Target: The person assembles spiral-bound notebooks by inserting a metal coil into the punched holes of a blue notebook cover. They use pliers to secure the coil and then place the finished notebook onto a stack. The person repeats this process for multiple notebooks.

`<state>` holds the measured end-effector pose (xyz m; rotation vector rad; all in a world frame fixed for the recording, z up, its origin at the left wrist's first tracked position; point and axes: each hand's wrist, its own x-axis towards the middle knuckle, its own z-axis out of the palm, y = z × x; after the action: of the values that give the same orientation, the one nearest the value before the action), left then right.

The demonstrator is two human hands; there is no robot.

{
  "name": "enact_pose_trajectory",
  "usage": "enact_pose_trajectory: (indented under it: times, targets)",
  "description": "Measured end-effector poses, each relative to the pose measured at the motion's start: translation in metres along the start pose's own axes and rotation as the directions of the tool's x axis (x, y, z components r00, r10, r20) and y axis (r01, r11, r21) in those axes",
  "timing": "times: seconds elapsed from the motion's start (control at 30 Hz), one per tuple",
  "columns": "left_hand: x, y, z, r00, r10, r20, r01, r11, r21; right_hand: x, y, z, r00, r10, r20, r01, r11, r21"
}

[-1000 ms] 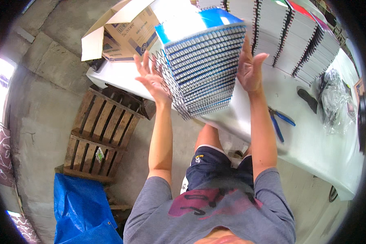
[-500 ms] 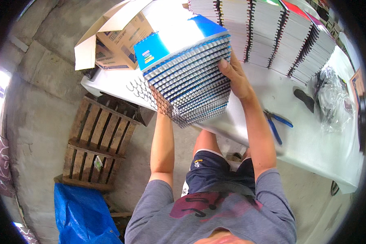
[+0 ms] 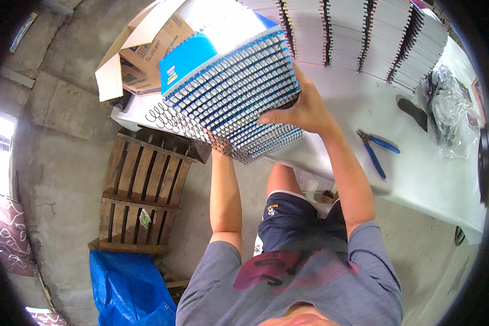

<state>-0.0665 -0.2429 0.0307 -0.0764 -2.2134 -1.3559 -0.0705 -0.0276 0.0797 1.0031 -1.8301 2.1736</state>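
A thick stack of blue-covered spiral notebooks (image 3: 231,81) is held up over the table's edge, its coil bindings facing me. My left hand (image 3: 219,143) supports the stack from below at the lower left; dark coil ends cover most of its fingers. Along the right side, my right hand (image 3: 305,111) grips the notebooks, the thumb lying across the coils and the other fingers hidden behind. Loose-looking ends of the coils (image 3: 171,120) stick out past the covers at the left.
An open cardboard box (image 3: 152,60) stands behind at the left. Rows of bound books (image 3: 348,38) line the table's back. Blue-handled pliers (image 3: 379,153), a dark flat object (image 3: 413,114) and clear plastic wrap (image 3: 452,119) lie at the right. A wooden pallet (image 3: 141,190) and blue tarp (image 3: 127,288) are lower left.
The notebook stack has shifted left, and its coil side shows more fully. My right hand has slid lower along the stack, its thumb now reaching farther across the coils.
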Motion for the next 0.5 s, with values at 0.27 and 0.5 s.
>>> enact_pose_trajectory:
  times: [0.27,0.5]
  targets:
    - [0.007,-0.003,0.001,0.998,-0.047,0.043,0.051,0.995,-0.080,-0.008,0.006,-0.006,0.969,-0.240,-0.056,0.215,0.934,-0.285]
    - [0.005,-0.002,0.005,0.992,-0.092,0.083,0.103,0.985,-0.137,-0.045,0.019,0.030,0.950,-0.073,-0.303,-0.032,0.944,-0.328]
